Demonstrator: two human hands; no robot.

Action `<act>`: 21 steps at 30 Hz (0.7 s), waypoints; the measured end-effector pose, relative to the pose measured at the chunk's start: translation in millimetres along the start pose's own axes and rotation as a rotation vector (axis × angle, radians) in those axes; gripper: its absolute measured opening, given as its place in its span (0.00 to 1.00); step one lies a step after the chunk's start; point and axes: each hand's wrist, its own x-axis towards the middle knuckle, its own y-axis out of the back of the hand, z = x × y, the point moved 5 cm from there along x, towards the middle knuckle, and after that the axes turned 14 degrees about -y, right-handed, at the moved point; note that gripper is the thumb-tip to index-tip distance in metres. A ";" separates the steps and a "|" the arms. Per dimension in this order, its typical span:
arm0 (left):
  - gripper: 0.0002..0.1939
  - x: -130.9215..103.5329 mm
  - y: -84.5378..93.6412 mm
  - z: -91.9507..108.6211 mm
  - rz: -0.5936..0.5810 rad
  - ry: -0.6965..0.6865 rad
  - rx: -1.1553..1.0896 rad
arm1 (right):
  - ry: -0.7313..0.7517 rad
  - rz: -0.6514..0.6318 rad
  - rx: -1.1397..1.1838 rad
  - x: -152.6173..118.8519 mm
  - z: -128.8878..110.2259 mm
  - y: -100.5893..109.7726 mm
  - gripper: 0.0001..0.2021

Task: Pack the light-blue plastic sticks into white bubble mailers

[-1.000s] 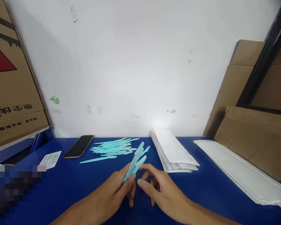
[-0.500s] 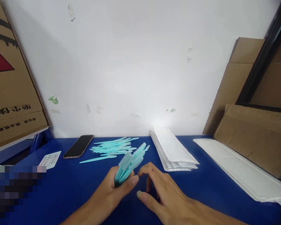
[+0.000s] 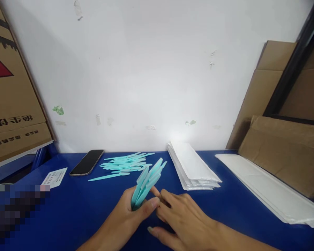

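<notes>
A bundle of turquoise eyebrow razors (image 3: 148,179) with pale caps stands tilted in my left hand (image 3: 131,212), its fingers and thumb wrapped round the handles. Their lower ends are hidden in my palm. Close beside it, my right hand (image 3: 180,216) has its fingers bent against the left fingertips; its thumb is held apart and I see nothing in its grasp. More turquoise razors (image 3: 127,162) lie in a loose pile on the blue table (image 3: 68,216) beyond my left hand, one of them a little nearer than the others.
A phone (image 3: 87,162) and a printed card (image 3: 54,177) lie at the left. White sleeves (image 3: 192,162) are stacked behind my right hand, and longer white sheets (image 3: 267,188) lie at the right. Cardboard (image 3: 285,153) stands at the right, a carton (image 3: 15,87) at the left, a white wall behind.
My right hand has shifted down and left, its bent fingers now against the left hand's fingertips. The razor bundle stands slightly more upright and its caps have moved closer together.
</notes>
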 end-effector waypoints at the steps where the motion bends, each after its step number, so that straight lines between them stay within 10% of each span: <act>1: 0.28 0.1 -1.9 -0.8 -0.027 -0.001 -0.010 | 0.021 0.006 -0.018 0.0 -0.9 0.0 0.18; 21: 0.31 -4.8 -1.9 -20.6 -0.019 0.144 -0.040 | 0.043 0.027 -0.018 0.7 -2.9 2.0 0.13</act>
